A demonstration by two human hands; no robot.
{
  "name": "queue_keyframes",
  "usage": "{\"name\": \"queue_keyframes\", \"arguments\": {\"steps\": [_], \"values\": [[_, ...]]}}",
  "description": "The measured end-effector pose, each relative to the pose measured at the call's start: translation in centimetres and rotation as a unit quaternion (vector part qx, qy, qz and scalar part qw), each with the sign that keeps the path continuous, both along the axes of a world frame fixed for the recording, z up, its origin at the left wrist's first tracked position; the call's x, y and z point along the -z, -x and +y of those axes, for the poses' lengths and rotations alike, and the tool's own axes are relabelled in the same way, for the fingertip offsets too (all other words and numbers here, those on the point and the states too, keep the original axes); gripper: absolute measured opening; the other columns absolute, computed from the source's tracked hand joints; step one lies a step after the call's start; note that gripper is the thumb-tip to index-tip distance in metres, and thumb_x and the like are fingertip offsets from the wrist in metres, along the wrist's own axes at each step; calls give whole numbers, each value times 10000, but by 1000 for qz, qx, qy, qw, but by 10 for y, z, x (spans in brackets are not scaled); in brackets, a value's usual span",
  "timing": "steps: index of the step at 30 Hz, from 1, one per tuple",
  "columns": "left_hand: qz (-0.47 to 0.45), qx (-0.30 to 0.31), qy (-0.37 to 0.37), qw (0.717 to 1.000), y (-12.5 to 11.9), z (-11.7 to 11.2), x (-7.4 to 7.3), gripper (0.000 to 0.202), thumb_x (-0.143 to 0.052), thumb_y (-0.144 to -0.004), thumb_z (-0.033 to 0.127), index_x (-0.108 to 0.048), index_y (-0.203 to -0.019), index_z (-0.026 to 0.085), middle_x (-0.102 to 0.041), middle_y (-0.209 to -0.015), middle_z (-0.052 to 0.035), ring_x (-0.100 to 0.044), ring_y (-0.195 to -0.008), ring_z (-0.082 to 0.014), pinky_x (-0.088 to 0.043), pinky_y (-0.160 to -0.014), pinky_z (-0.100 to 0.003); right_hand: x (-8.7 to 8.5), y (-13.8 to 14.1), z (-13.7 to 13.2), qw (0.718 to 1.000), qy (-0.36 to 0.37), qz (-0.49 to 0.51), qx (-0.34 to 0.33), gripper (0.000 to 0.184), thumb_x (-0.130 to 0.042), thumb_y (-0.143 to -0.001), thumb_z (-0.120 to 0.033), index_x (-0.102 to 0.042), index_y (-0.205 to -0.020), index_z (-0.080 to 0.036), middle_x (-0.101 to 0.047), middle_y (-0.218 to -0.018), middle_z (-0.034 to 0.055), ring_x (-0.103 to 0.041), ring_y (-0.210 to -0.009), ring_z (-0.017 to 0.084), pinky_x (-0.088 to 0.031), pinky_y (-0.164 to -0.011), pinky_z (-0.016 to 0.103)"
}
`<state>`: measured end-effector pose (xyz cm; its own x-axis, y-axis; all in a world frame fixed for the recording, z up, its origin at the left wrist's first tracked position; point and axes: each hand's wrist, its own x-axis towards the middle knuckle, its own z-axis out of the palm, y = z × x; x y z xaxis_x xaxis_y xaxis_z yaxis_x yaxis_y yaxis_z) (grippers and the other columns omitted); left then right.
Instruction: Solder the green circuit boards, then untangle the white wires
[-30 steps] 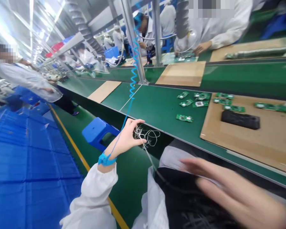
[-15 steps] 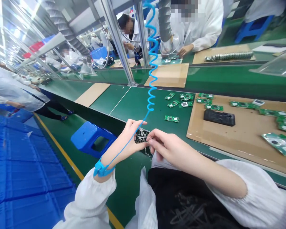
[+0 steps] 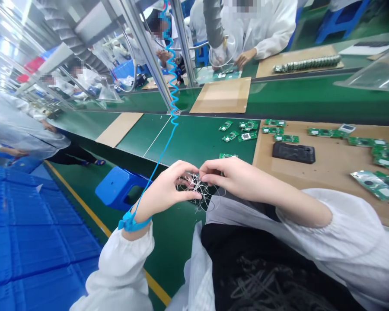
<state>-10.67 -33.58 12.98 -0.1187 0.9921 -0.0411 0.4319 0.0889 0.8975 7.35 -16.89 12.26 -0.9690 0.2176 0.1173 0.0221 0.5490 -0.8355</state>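
Note:
A loose tangle of thin white wires (image 3: pixel 194 185) hangs in front of me over the edge of the green workbench. My left hand (image 3: pixel 164 188) pinches one side of it, and my right hand (image 3: pixel 228 172) grips the other side with its fingertips. A blue anti-static wrist strap (image 3: pixel 131 222) circles my left wrist, and its coiled blue cord (image 3: pixel 171 73) rises to a metal post. Below my right forearm, a black-lined bag (image 3: pixel 262 276) with a white plastic rim holds more dark wires.
Green circuit boards (image 3: pixel 246 136) lie on the green bench and on a cardboard sheet (image 3: pixel 330 172), next to a black block (image 3: pixel 293 153). A blue stool (image 3: pixel 119 188) stands below the bench edge. Blue crates (image 3: pixel 35 233) fill the lower left. Co-workers sit across the bench.
My right hand has come in from the lower right and taken the wire tangle. Both hands now hold it, and the wires have spread out between them. The camera has turned slightly.

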Motion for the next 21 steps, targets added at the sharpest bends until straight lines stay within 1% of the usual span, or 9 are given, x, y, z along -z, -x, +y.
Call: {"name": "queue_keyframes", "arguments": {"steps": [2, 4, 6, 8, 11, 14, 18, 19, 21], "values": [[-6, -14, 18, 1000, -1, 0, 0, 551, -926, -777, 325, -639, -1244, 267, -632, -1206, -57, -693, -984, -202, -627, -937, -408, 5, 3, 3, 1000, -24, 14, -13, 174, -584, -1036, -300, -722, -945, -248, -705, -846, -15, -626, -773, 166, -438, -714, 293], [-8, -29, 29, 999, -2, 0, 0, 560, -943, -750, 342, -640, -1214, 259, -648, -1165, -52, -702, -945, -201, -640, -909, -411, 9, 3, 3, 994, -93, 52, -7, 151, -605, -1032, -276, -730, -957, -239, -701, -930, 20, -635, -883, 196, -458, -779, 316], [0, -46, 25, 999, -3, 0, -1, 508, -936, -755, 365, -646, -1154, 245, -649, -1157, -53, -705, -901, -192, -650, -864, -398, 12, -2, -2, 981, -159, 105, 37, 113, -623, -1027, -267, -728, -1003, -233, -685, -1035, 63, -618, -1002, 237, -472, -852, 355], [23, -65, 13, 998, -4, 0, 0, 472, -917, -776, 388, -644, -1131, 240, -641, -1150, -49, -704, -856, -176, -652, -811, -368, 13, -9, -12, 970, -170, 135, 110, 97, -643, -1023, -294, -708, -993, -229, -675, -1049, 81, -613, -1007, 249, -486, -859, 373], [76, -86, -15, 993, -9, 0, 3, 426, -881, -819, 403, -644, -1136, 245, -628, -1119, -41, -699, -845, -167, -645, -780, -335, 18, -16, -32, 975, -98, 97, 172, 173, -687, -1005, -375, -675, -917, -228, -681, -930, 52, -635, -857, 210, -492, -755, 335], [128, -95, -44, 986, -15, 1, 7, 352, -831, -874, 381, -633, -1139, 261, -610, -1114, -34, -691, -877, -168, -644, -804, -327, 26, -13, -45, 982, -18, 41, 182, 175, -703, -988, -381, -688, -908, -227, -710, -891, 26, -645, -788, 187, -472, -708, 311], [187, -83, -60, 977, -21, 4, 13, 285, -793, -914, 334, -622, -1133, 271, -574, -1102, -13, -677, -893, -155, -630, -798, -296, 32, -5, -44, 976, 95, 13, 194, 170, -642, -989, -326, -711, -869, -227, -748, -862, 3, -657, -768, 172, -460, -693, 295], [198, -78, -60, 975, -22, 5, 15, 270, -785, -920, 311, -621, -1129, 269, -568, -1098, -10, -672, -880, -148, -623, -793, -291, 32, -4, -43, 975, 106, 10, 194, 166, -629, -983, -306, -717, -866, -227, -749, -854, -1, -658, -767, 169, -455, -688, 291], [217, -68, -59, 972, -23, 8, 17, 247, -769, -925, 261, -616, -1119, 263, -563, -1082, -6, -655, -834, -134, -607, -782, -288, 31, -3, -39, 976, 90, 6, 199, 156, -620, -957, -261, -722, -845, -224, -742, -826, -9, -649, -752, 163, -438, -676, 287]]}}
